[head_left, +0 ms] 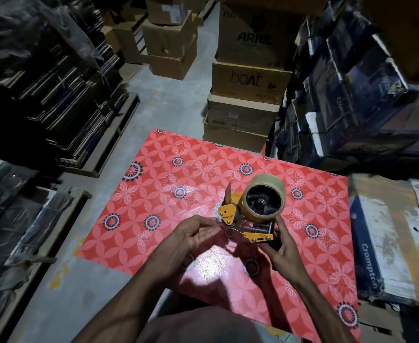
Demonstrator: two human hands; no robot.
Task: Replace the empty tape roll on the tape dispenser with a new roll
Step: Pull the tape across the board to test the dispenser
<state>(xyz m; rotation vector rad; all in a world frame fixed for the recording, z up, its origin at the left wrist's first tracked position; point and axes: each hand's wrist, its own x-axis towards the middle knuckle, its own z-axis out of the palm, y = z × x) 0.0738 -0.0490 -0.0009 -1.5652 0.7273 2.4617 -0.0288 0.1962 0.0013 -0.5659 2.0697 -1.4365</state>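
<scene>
A yellow and black tape dispenser [243, 225] is held upright above a red flower-patterned table [178, 184]. A full tan tape roll [265, 196] sits on its black hub, open side facing me. My right hand [281, 246] grips the dispenser's handle from below and the right. My left hand [198, 235] hovers just left of the dispenser's yellow front plate, palm up and fingers spread, holding nothing. The metal blade end points up to the left of the roll. No empty roll core is visible.
Stacked cardboard boxes [248, 80] stand behind the table. Dark cartons [357, 95] fill the right side, and a white carton [389, 241] lies beside the table's right edge. Bundled dark stock on wooden pallets [55, 102] lines the left. Grey floor [168, 100] runs between.
</scene>
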